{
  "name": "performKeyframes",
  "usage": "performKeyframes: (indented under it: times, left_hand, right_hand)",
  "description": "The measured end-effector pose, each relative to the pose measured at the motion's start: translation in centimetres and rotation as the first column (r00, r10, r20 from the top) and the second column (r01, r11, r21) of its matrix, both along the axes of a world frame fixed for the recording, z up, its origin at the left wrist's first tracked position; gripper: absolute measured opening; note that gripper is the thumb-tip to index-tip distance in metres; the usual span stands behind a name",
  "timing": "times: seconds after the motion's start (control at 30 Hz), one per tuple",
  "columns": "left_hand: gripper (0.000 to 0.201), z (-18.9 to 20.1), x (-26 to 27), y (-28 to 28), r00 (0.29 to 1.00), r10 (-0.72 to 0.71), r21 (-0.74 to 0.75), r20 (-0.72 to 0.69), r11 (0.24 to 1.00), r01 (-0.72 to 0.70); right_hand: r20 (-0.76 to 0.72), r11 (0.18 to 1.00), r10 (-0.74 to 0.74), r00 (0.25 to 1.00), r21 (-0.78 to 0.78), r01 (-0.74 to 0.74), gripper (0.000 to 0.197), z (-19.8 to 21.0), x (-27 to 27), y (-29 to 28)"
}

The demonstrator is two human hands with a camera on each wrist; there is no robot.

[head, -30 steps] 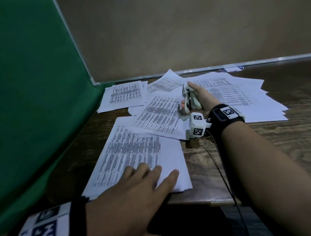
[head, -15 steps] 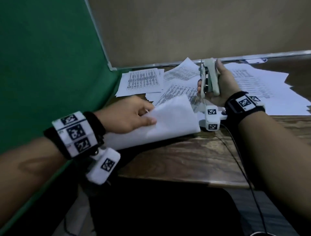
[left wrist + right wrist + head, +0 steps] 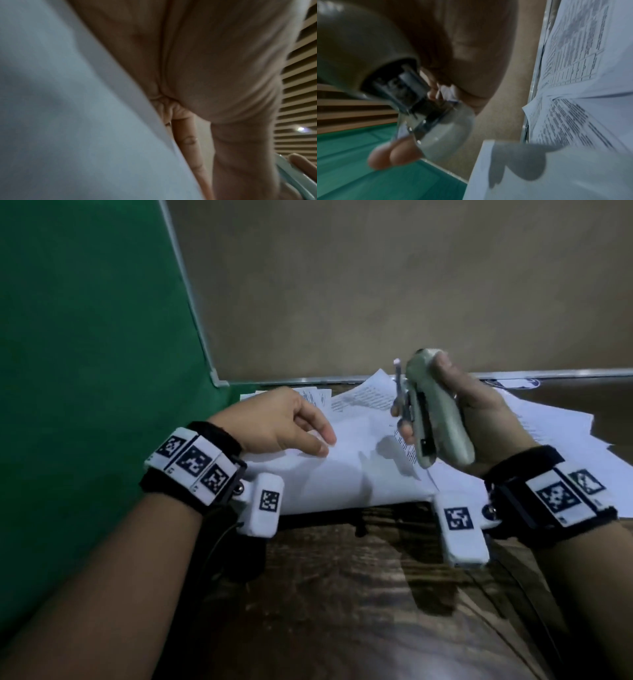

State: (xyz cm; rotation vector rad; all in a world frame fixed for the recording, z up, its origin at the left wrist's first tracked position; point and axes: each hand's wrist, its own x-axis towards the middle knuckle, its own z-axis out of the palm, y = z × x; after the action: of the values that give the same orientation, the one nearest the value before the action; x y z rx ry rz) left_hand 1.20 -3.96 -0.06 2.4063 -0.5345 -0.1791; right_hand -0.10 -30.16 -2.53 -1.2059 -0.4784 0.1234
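**Stapler upright in one hand, blank bundle pinched in the other**

The right hand [image 3: 486, 419] has its grip closed round a pale grey-green stapler [image 3: 435, 419]. The thumb presses on the upper end and the fingertips [image 3: 393, 155] curl round the far side. The stapler stands nearly upright in the air, and its thin metal base is splayed a little from the body on the left. It hangs just above the right corner of the paper, and its shadow falls across the sheet. I cannot see it touching the paper.

The left hand [image 3: 274, 422] pinches a bundle of blank white paper [image 3: 342, 474]. The thumb lies on top, and the fingers [image 3: 187, 142] run along the paper's edge in the left wrist view. How many leaves are in the bundle I cannot tell. It lies between the two hands, over the near part of the dark wooden surface [image 3: 376, 594], and looks lifted clear, with shadow under its near edge.

There is one stapler and one held bundle. Behind them several loose printed sheets [image 3: 548, 422] overlap on the surface, too heaped to count. Each wrist wears one black band with black-and-white marker tiles [image 3: 195, 463] and one small white camera box [image 3: 462, 529], so two of each. A green panel [image 3: 85, 371] stands to the left, and a beige wall [image 3: 376, 285] rises beyond.
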Motion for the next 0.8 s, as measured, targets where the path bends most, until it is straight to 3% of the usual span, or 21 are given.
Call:
performKeyframes:
  times: [0.13,0.27,0.37,0.63,0.8]
  left_hand:
    - [0.024,-1.5,0.7,0.1,0.999,-0.033,-0.086,-0.017,0.996,0.031]
    - [0.040,-2.8,0.3,2.2,0.998,-0.009,-0.278,-0.057,0.961,-0.007]
    - [0.042,-3.7,-0.2,3.4,0.992,-0.034,-0.424,-0.118,0.906,-0.020]
    - [0.044,-4.2,-0.8,2.9,0.991,-0.059,-0.501,-0.123,0.865,-0.011]
    - [0.044,-4.1,-1.0,2.8,0.993,-0.037,-0.512,-0.116,0.859,-0.028]
  right_hand:
    - [-0.119,0.962,0.020,0.993,-0.268,-0.051,0.037,-0.9,-1.4,2.7]
    - [-0.151,0.894,0.013,0.988,-0.441,-0.080,0.033,-2.1,-1.7,4.4]
    - [-0.114,0.860,-0.013,0.993,-0.508,-0.047,0.033,-2.3,-1.8,5.4]
    - [-0.022,0.758,-0.096,0.995,-0.650,0.059,0.035,-2.3,-2.5,6.1]
    - [-0.059,0.806,-0.111,0.992,-0.589,0.056,0.032,-2.3,-2.7,6.5]
